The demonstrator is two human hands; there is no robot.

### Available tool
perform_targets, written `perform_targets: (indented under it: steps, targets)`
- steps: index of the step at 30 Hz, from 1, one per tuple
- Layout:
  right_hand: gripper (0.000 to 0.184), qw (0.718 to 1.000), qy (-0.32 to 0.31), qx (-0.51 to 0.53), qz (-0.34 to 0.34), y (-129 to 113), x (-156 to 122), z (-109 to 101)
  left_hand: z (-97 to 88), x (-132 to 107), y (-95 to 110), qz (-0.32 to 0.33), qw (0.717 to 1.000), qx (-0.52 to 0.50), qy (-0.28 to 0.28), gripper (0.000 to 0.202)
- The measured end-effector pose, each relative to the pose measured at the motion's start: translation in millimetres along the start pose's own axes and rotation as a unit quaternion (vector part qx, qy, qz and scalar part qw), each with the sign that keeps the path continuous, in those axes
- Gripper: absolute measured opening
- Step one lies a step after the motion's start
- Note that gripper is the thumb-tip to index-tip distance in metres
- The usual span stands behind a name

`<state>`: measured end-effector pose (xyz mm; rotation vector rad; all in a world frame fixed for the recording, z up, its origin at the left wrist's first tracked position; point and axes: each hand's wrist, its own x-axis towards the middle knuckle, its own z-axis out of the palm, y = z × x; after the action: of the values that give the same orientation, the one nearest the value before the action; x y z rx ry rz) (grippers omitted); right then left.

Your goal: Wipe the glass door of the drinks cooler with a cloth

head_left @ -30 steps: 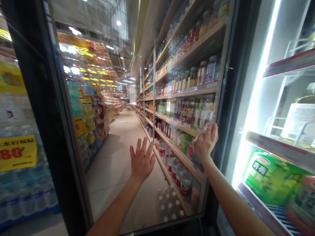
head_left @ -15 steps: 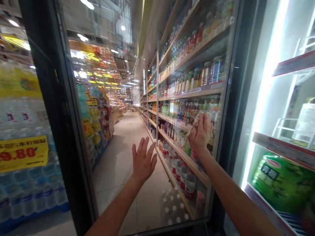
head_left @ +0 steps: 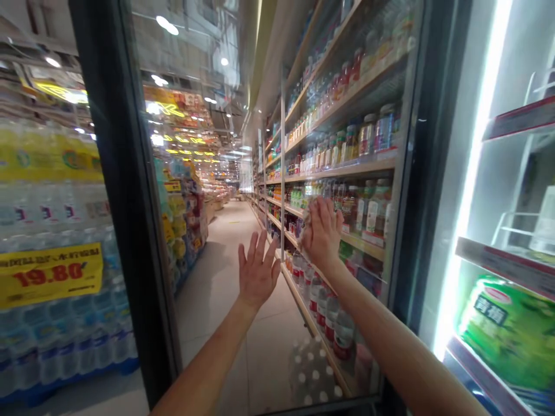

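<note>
A glass door [head_left: 212, 208] in a dark frame stands before me, with shelves and an aisle showing through or in it. My right hand [head_left: 323, 234] presses a pale crumpled cloth [head_left: 306, 228] against the pane; the cloth sticks out past the fingers on the left side, and the rest is hidden under the palm. Lower and to the left, my left hand [head_left: 259, 270] is open, its fingers spread and nothing in it. It lies at or very near the glass; I cannot tell whether it touches.
At right, a lit cooler holds a green pack [head_left: 507, 332] on a shelf. Beyond the door's left edge are stacked bottle packs [head_left: 65, 329] with a yellow price sign [head_left: 52, 274]. The door's dark frame [head_left: 125, 190] runs upright at left.
My right hand has slid the cloth leftward across the glass, closer to my left hand. My left hand keeps nearly the same place on the pane. The view has shifted slightly.
</note>
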<state>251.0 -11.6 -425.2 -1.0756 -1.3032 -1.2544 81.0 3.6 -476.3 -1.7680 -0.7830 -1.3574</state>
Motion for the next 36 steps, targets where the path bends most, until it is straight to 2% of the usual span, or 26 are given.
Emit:
perform_targets:
  steps: [2,6,8,11,14,18,20,22,24,26,29,31,33,36]
  targets:
    - [0.052,1.0,-0.011,0.01,-0.018,-11,-5,0,-0.6,0,-1,0.002,1.0,-0.004,-0.003,0.039]
    - [0.049,0.991,-0.041,0.051,-0.117,-32,-46,-7,-1.8,-5,-6,0.022,1.0,-0.021,0.0,0.037]
    - [0.049,0.987,-0.041,0.067,-0.139,-38,-52,-7,-3.3,-7,-10,0.031,0.999,-0.036,-0.003,0.038]
    - [0.05,0.99,-0.032,0.075,-0.116,-40,-34,-1,-7.4,-7,-10,0.015,0.997,-0.077,0.004,0.043]
    - [0.055,0.993,-0.024,0.096,-0.071,-43,-13,6,-10.3,1,-1,-0.011,0.987,-0.156,0.033,0.049]
    - [0.062,0.98,-0.019,0.194,-0.048,-41,-10,7,-7.8,21,16,-0.005,0.962,-0.272,0.021,0.052]
    - [0.065,0.967,-0.024,0.244,-0.06,-35,-15,1,-5.5,30,22,0.0,0.966,-0.258,0.006,0.049]
    - [0.07,0.955,-0.047,0.277,-0.092,-24,-17,-7,-3.6,36,25,0.003,0.979,-0.202,-0.003,0.045]
    - [0.074,0.947,-0.072,0.283,-0.133,-9,-16,-16,-1.2,41,27,0.005,0.99,-0.144,-0.009,0.041]
    - [0.073,0.955,-0.071,0.251,-0.141,6,-12,-22,3.4,45,31,0.014,0.995,-0.102,-0.004,0.039]
    - [0.065,0.984,-0.01,0.167,-0.056,19,-3,-19,15.2,53,41,0.072,0.995,-0.067,0.007,0.039]
    - [0.059,0.992,0.023,0.126,0.0,19,2,-11,22.3,57,45,0.109,0.992,-0.059,0.016,0.036]
    - [0.054,0.994,0.033,0.103,0.011,16,3,-4,23.9,55,39,0.125,0.991,-0.05,0.021,0.032]
    - [0.053,0.995,0.041,0.091,-0.006,11,1,1,10.9,40,4,0.114,0.993,-0.028,0.017,0.028]
